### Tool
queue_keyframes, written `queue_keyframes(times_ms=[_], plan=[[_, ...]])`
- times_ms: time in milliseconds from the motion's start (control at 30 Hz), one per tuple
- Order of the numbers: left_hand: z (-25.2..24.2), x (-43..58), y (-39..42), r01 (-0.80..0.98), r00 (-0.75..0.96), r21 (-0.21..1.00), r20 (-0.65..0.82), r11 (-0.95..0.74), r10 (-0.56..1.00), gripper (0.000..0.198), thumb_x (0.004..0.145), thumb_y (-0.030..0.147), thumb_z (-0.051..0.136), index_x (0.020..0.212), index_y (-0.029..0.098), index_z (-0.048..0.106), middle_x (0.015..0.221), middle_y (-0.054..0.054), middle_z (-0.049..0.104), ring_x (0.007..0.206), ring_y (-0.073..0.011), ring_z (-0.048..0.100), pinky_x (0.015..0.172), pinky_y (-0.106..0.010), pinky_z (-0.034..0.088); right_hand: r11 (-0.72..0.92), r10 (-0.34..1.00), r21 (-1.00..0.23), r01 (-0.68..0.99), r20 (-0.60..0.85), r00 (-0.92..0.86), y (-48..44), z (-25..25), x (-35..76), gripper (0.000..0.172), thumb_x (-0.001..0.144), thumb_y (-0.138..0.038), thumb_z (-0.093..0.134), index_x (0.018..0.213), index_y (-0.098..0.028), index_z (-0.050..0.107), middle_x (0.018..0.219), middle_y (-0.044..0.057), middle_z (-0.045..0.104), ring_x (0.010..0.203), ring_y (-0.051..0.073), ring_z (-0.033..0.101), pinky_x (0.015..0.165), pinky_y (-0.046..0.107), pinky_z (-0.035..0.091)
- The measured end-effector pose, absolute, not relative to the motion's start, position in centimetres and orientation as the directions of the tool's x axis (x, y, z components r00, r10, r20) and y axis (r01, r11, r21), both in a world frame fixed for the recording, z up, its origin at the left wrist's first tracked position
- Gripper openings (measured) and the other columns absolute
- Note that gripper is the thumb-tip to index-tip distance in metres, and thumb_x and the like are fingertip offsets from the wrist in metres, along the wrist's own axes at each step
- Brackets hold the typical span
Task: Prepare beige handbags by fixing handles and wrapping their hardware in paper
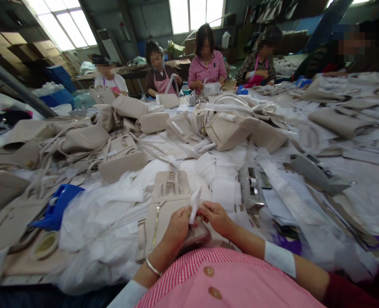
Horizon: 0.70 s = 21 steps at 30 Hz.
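Observation:
Both my hands meet in front of my apron, over a beige bag (151, 218) with a gold zipper. A white strip of soft wrapping (195, 204) stands up between them. My left hand (178, 224) pinches its lower part between thumb and fingers. From the other side, my right hand (215, 217) has its fingers closed at the strip's edge. The bag lies flat under my hands, its buckled flap (171, 184) pointing away from me. A brownish rounded part (197, 237) at its near end is partly covered by my wrist and apron.
Left of me lie a blue tape dispenser (59, 205) and a tape roll (45, 245). A grey metal dispenser (251, 190) stands to the right among white sheets (224, 192). Beige bags (121, 164) are heaped across the table. Several people sit along the far side.

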<state>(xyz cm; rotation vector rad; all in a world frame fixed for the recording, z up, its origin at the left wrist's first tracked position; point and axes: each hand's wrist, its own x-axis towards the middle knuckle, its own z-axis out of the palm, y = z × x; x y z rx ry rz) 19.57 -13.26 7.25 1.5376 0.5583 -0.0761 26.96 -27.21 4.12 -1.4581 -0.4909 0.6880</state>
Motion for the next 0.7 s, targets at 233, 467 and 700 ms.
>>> queue_keyframes(times_ms=[233, 467, 700], plan=[[6.5, 19.7, -12.8, 0.374, 0.912, 0.864, -0.275, -0.338, 0.305, 0.052, 0.095, 0.047, 0.030, 0.066, 0.017, 0.060, 0.064, -0.006, 0.064, 0.062, -0.0177, 0.059, 0.062, -0.029, 0.043, -0.205, 0.660, -0.974, -0.097, -0.211, 0.721, -26.3, 4.2, 26.2, 0.030, 0.077, -0.042, 0.063, 0.062, -0.016, 0.059, 0.057, -0.002, 0.057, 0.055, 0.012, 0.050, 0.055, 0.024, 0.038], [7.2, 15.6, -3.9, 0.568, 0.809, 0.296, -0.031, -0.768, 0.587, 0.043, 0.091, 0.050, 0.040, 0.085, 0.016, 0.065, 0.091, -0.014, 0.069, 0.094, -0.0270, 0.063, 0.082, -0.035, 0.043, -0.439, 0.500, -0.896, -0.070, -0.309, 0.809, -27.3, 2.4, 26.9, 0.029, 0.081, -0.038, 0.048, 0.061, -0.019, 0.054, 0.053, -0.003, 0.050, 0.052, 0.013, 0.045, 0.054, 0.026, 0.035], [4.5, 10.1, 1.2, 0.809, 0.581, 0.319, -0.312, -0.493, 0.751, 0.043, 0.075, 0.053, 0.058, 0.093, 0.015, 0.063, 0.087, -0.013, 0.072, 0.087, -0.0299, 0.067, 0.072, -0.036, 0.047, -0.490, 0.508, -0.871, -0.038, -0.321, 0.799, -30.1, 1.4, 25.7, 0.029, 0.083, -0.037, 0.047, 0.062, -0.019, 0.055, 0.055, -0.002, 0.052, 0.054, 0.014, 0.049, 0.055, 0.026, 0.036]])
